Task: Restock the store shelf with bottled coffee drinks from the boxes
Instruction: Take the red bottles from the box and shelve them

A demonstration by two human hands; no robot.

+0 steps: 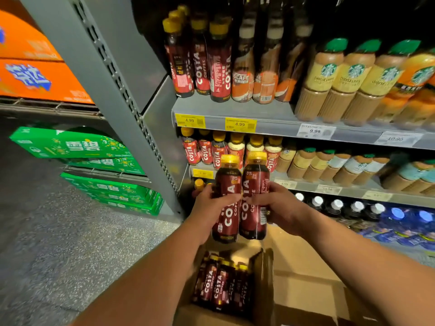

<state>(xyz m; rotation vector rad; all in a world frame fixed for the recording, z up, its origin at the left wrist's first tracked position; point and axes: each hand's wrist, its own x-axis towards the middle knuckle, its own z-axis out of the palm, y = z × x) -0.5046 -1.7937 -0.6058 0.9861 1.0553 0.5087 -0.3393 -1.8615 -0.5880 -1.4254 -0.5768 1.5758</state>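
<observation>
Head view: open box [306, 290], spare bottles [216, 285] inside. Above it, left hand [210, 208] grips left bottle [227, 184], right hand [281, 208] grips right bottle [255, 182], sides touching. Beyond, shelf [306, 186] front row looks crowded; pushing in may topple neighbours.

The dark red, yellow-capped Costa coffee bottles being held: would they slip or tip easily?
Likely heavy for their size: both dark red Costa bottles look full. Tall and narrow, they may tip if nudged. Glossy labels could be slippery, yet the left hand and right hand each grip one.
</observation>
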